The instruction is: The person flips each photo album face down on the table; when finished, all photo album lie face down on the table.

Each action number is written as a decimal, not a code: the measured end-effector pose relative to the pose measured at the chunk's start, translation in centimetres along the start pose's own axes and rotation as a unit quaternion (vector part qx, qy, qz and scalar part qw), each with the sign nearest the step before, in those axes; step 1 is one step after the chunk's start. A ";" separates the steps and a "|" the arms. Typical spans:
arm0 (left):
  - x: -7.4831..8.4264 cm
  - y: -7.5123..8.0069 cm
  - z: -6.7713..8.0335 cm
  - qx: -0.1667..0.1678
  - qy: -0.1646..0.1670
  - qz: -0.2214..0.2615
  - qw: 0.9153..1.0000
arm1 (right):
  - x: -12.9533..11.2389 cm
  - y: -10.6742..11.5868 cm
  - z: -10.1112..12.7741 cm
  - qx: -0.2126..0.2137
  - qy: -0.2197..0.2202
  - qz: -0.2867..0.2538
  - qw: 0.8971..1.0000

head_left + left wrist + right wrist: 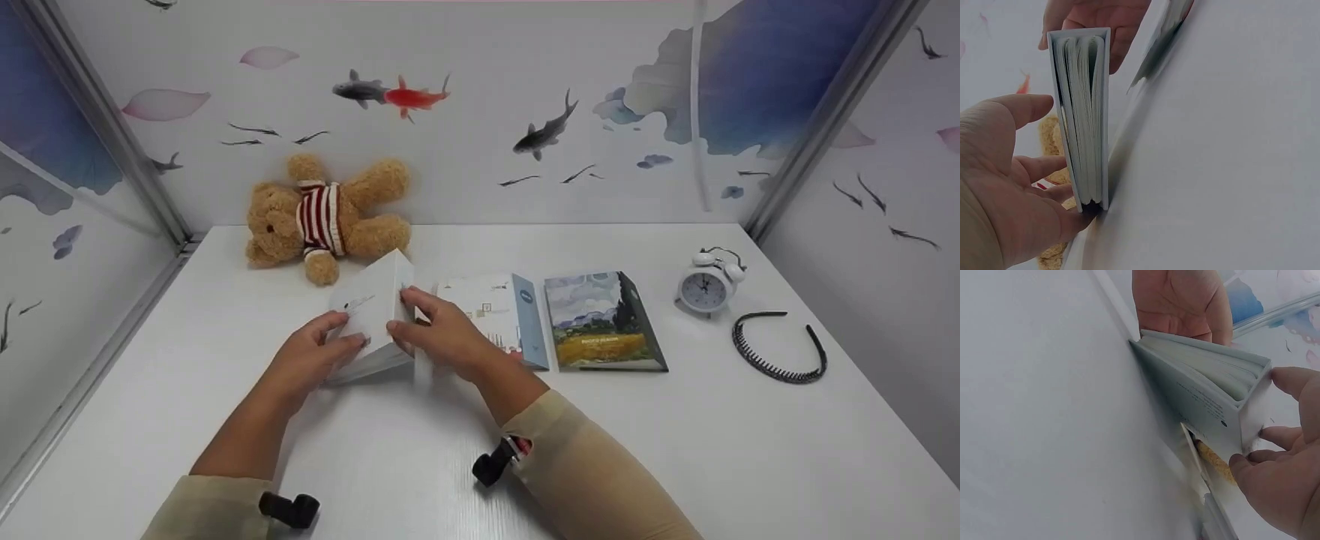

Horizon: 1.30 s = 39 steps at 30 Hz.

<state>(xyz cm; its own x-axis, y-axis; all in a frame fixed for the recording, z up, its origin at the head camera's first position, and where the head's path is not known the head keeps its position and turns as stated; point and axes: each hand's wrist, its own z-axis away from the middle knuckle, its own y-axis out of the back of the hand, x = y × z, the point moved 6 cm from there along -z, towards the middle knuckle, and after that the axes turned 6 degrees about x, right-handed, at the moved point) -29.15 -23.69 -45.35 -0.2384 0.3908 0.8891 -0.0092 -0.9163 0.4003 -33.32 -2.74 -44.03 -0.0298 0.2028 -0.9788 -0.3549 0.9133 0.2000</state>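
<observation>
A thick white photo album is held tilted above the table between both hands. My left hand grips its left side, with the thumb on the cover. At the spine, my right hand pinches the album with thumb and fingers. Stacked pages show between the covers in the left wrist view. Small print marks the back cover in the right wrist view. Just right of it lies a white album with a blue spine, partly hidden by my right hand. Beside that is an album with a painted landscape cover.
A brown teddy bear in a striped sweater lies at the back left, close behind the held album. A white alarm clock stands at the right, with a black headband in front of it. Printed walls enclose the white table.
</observation>
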 end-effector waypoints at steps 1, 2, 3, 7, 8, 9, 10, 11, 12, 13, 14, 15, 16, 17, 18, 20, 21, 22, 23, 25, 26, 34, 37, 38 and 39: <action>0.0 0.1 0.0 0.003 -0.001 -0.006 1.000 | 0.1 -0.1 0.0 -0.005 0.001 0.003 1.000; -0.1 0.2 0.0 0.006 -0.003 -0.012 1.000 | 0.2 -0.2 0.0 -0.008 0.000 0.007 1.000; -0.1 0.3 0.0 0.008 -0.003 -0.017 1.000 | 0.3 -0.3 -0.1 -0.010 -0.002 0.009 1.000; -0.1 0.5 0.0 0.014 0.003 -0.037 0.999 | 0.7 -0.5 -0.2 -0.022 -0.010 0.000 1.000; -0.1 0.5 0.0 0.014 0.005 -0.037 0.999 | 0.8 -0.5 -0.2 -0.025 -0.013 -0.003 1.000; 0.0 0.5 0.0 0.014 0.007 -0.038 0.999 | 0.9 -0.5 -0.2 -0.028 -0.017 -0.007 0.999; 0.0 0.5 -0.1 0.014 0.011 -0.038 0.999 | 1.0 -0.5 -0.3 -0.030 -0.021 -0.010 0.999; 0.0 0.5 -0.2 0.015 0.013 -0.037 0.999 | 1.1 -0.5 -0.3 -0.031 -0.025 -0.012 0.999; 0.0 0.5 -0.3 0.015 0.016 -0.033 0.999 | 1.2 -0.5 -0.4 -0.030 -0.027 -0.013 0.999; 0.0 0.5 -0.5 0.015 0.017 -0.030 0.999 | 1.2 -0.5 -0.5 -0.028 -0.029 -0.010 0.999; 0.0 0.5 -0.6 0.015 0.017 -0.027 0.999 | 1.3 -0.5 -0.5 -0.025 -0.030 -0.012 0.999; 0.1 0.5 -0.7 0.016 0.017 -0.023 0.999 | 1.3 -0.5 -0.6 -0.020 -0.033 -0.015 0.999; 0.1 0.5 -0.7 0.019 0.015 -0.017 1.000 | 1.3 -0.5 -0.6 -0.016 -0.035 -0.018 0.999; 0.3 0.6 -0.7 0.024 0.010 -0.011 1.000 | 1.2 -0.5 -0.5 -0.014 -0.036 -0.025 0.999; 0.5 0.7 -0.7 0.032 0.005 -0.006 0.999 | 1.0 -0.5 -0.3 -0.011 -0.038 -0.030 0.999; 1.3 1.2 -0.4 0.053 -0.013 0.001 0.998 | 0.1 -0.2 0.0 -0.005 -0.030 -0.042 0.999; 1.9 1.4 -0.2 0.067 -0.026 0.005 0.997 | -0.6 -0.1 0.2 -0.001 -0.024 -0.050 0.998; 2.5 1.7 0.0 0.082 -0.041 0.005 0.996 | -1.3 0.2 0.5 0.001 -0.015 -0.060 0.998; 3.2 2.0 0.3 0.097 -0.056 0.006 0.994 | -2.1 0.6 0.8 0.005 -0.002 -0.068 0.998; 4.8 2.4 0.9 0.120 -0.089 0.001 0.989 | -3.7 1.5 1.4 0.016 0.028 -0.081 0.996; 5.5 2.5 1.2 0.128 -0.103 -0.007 0.986 | -4.4 2.0 1.8 0.020 0.043 -0.084 0.995; 10.3 1.5 2.4 0.130 -0.214 -0.162 0.955 | -7.9 9.2 3.9 0.088 0.119 0.048 0.988; 11.9 1.3 2.0 0.145 -0.254 -0.266 0.919 | -8.4 12.9 4.1 0.128 0.128 0.178 0.967; 12.3 1.2 1.7 0.152 -0.262 -0.309 0.902 | -8.5 14.1 4.0 0.142 0.129 0.227 0.955; 12.6 1.1 1.3 0.159 -0.266 -0.350 0.884 | -8.6 15.3 3.9 0.155 0.130 0.276 0.940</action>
<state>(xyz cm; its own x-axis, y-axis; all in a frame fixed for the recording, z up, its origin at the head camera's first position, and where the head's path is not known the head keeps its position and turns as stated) -30.94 -19.67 -33.37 0.2097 0.9157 0.3428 0.3194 -0.3955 0.8611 -34.85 10.81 -32.37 -0.3701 0.6198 -0.6920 0.0696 0.7613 0.6447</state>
